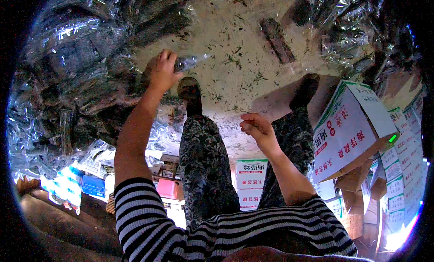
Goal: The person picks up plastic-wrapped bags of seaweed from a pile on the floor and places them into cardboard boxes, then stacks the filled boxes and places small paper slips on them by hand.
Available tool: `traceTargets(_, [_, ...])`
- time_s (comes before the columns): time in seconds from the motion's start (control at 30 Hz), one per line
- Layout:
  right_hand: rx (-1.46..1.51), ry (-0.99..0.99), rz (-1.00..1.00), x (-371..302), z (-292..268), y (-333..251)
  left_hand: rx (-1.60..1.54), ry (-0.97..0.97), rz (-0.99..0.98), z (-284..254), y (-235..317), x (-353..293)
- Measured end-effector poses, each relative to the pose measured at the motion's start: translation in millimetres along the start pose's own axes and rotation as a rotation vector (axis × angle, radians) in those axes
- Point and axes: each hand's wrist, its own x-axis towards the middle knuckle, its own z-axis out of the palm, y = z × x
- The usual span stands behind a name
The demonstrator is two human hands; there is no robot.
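My left hand reaches out at the far left of the bare floor, its fingers closed round a clear plastic bag. Something dark lies inside the bag's near end, and its far end tapers to the right. Beside that hand rises a large heap of clear plastic packs with dark dried-looking contents. My right hand hangs in the air between my knees, fingers curled in loosely, and nothing shows in it.
A single dark pack lies on the floor among scattered dark scraps. More packs are piled at the far right. A white printed carton stands by my right leg, with stacked cartons behind it. A blue box is at lower left.
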Motion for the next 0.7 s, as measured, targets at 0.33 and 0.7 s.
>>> traceTargets(0.33, [0.105, 0.063, 0.026, 11, -12, -9, 0.253, -0.097, -0.302, -32, -27, 110])
traceTargets(0.7, [-0.165, 0.168, -0.122, 20, -22, -13, -0.331, -0.106, -0.339, -45, 102, 37])
